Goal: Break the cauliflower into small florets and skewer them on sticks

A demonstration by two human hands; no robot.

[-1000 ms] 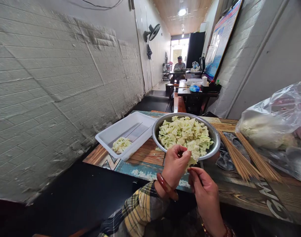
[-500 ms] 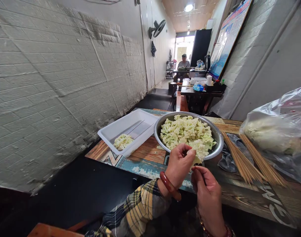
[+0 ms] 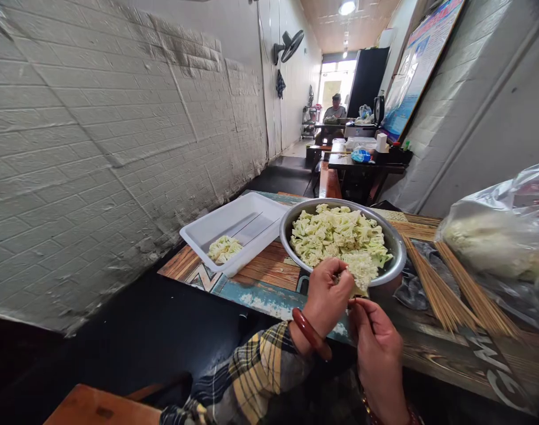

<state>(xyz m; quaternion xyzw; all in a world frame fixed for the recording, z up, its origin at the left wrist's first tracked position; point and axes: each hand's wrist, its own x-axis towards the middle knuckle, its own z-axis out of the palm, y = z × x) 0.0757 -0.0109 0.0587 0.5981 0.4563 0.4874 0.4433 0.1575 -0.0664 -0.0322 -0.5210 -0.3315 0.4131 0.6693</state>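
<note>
My left hand [image 3: 330, 298], with a red-brown bangle at the wrist, pinches a pale cauliflower floret [image 3: 361, 269] over the near rim of a metal basin [image 3: 399, 268]. Just below and to the right, my right hand [image 3: 378, 342] is closed, thumb against forefinger, on a thin bamboo skewer that is mostly hidden by the fingers. Cut cauliflower [image 3: 340, 233] is heaped in the basin. To its left, a white plastic tray [image 3: 198, 236] holds skewered cauliflower [image 3: 224, 249], with thin sticks reaching toward the tray's right side.
Two bundles of bamboo skewers [image 3: 437, 289] lie on a dark grey cloth [image 3: 413, 289] at the right. Beyond them sits a clear plastic bag [image 3: 495, 236] of pale vegetables. A wooden stool [image 3: 101, 407] stands lower left. Another person [image 3: 335, 109] sits far back.
The view has shifted slightly, so the table and its contents appear a little further right. Both hands keep their hold close together at the basin's near rim.
</note>
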